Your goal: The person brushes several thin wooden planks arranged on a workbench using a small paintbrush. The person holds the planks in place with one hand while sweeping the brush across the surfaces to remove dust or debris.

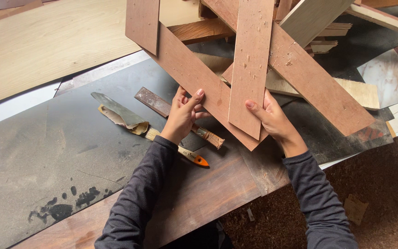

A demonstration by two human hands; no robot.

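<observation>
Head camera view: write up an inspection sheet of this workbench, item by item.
Surface: dark workbench, dusty, with black smears near its front left edge.
Job's things: crossed reddish-brown wooden slats joined into a frame, tilted up off the bench.
Clutter: paintbrush with an orange-tipped handle, a flat metal blade, a rusty metal strip, offcuts of board piled behind.
Grips: left hand holds the diagonal slat's edge; right hand holds the frame's lower part, thumb on the upright slat.
Cables: nothing seen.
Surroundings: pale plywood sheet at upper left; sawdust-covered floor at right.
</observation>
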